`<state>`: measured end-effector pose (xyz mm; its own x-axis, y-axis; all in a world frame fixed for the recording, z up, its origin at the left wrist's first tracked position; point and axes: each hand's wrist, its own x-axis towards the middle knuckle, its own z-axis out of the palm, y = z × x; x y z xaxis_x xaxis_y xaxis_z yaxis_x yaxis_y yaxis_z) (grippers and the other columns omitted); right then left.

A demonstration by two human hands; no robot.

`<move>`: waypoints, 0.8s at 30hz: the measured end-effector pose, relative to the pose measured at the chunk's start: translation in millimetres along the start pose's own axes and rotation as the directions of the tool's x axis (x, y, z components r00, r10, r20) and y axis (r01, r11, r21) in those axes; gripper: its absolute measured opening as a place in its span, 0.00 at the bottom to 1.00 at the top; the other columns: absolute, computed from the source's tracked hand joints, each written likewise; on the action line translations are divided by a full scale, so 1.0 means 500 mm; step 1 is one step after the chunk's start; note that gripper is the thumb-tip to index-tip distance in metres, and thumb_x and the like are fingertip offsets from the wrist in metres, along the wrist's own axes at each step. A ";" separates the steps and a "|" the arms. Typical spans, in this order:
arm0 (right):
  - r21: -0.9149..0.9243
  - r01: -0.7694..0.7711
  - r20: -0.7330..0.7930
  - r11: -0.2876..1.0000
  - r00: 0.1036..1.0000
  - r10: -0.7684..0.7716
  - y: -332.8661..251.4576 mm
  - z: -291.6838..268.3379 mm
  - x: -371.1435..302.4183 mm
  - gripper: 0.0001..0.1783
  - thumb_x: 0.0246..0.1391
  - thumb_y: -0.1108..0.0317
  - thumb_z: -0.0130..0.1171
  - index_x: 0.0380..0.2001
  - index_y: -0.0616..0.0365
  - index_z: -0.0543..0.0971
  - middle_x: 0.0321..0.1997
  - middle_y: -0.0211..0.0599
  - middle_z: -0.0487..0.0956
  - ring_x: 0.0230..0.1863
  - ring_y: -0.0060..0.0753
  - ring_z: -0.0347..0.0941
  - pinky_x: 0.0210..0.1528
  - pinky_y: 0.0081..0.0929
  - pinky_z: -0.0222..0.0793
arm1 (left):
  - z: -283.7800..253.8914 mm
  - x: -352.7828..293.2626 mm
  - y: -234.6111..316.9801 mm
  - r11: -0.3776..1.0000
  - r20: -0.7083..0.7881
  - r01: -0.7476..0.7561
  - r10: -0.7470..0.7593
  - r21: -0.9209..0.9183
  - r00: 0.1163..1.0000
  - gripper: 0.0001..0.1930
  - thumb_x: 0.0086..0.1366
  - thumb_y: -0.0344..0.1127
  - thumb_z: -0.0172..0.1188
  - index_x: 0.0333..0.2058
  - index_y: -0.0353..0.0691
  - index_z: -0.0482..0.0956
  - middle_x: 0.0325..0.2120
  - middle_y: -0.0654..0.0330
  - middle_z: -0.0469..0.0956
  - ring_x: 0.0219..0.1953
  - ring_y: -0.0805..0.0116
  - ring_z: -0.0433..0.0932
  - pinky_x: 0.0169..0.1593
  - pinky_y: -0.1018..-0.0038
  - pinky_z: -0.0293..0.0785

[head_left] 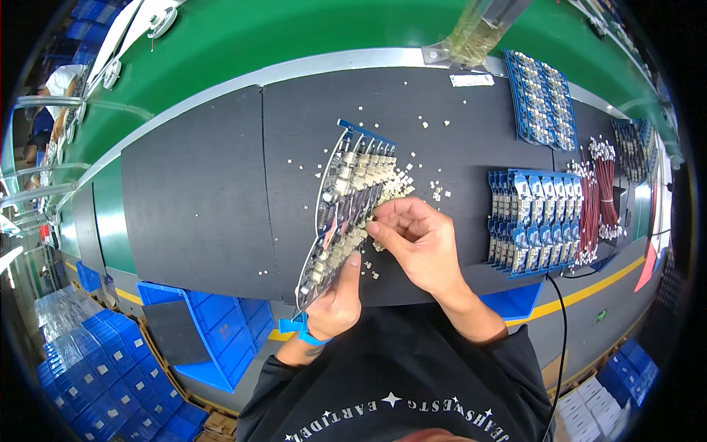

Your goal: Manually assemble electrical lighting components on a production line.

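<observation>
My left hand (pixel 336 303), with a blue band at its wrist, grips the lower end of a circuit board panel (pixel 340 193). The panel is tilted up off the black mat and carries rows of cream connectors, coils and other parts. At the panel's right edge my right hand (pixel 421 247) is closed, thumb and forefinger pinched against a connector row. Whatever sits between those fingertips is too small to make out. Small cream plastic pieces (pixel 398 183) lie heaped and scattered beside the panel, partly behind it and my right hand.
Stacked circuit boards (pixel 534 221) stand at the right, with another board panel (pixel 541 99) beyond them. Bundles of dark red wires (pixel 589 210) with white plugs lie alongside. A metal post (pixel 479 33) rises at the far edge. Below the bench's left side is a blue bin (pixel 221 335).
</observation>
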<state>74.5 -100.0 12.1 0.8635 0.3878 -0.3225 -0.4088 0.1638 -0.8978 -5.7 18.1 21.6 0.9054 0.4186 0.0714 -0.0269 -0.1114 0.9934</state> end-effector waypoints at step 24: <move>0.032 0.171 0.049 0.985 0.984 -0.172 -0.013 0.006 -0.008 0.14 0.48 0.82 0.61 0.40 0.67 0.73 0.34 0.36 0.79 0.35 0.20 0.75 0.39 0.17 0.72 | 0.012 0.013 -0.008 0.993 -0.001 -0.057 0.057 0.102 0.998 0.17 0.56 0.14 0.50 0.46 0.24 0.72 0.47 0.40 0.73 0.49 0.51 0.75 0.53 0.66 0.69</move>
<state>72.7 -99.7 20.0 0.9054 0.3979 -0.1482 -0.2650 0.2568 -0.9294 2.7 15.7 17.8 0.9018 0.4126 0.1284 -0.0352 -0.2260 0.9735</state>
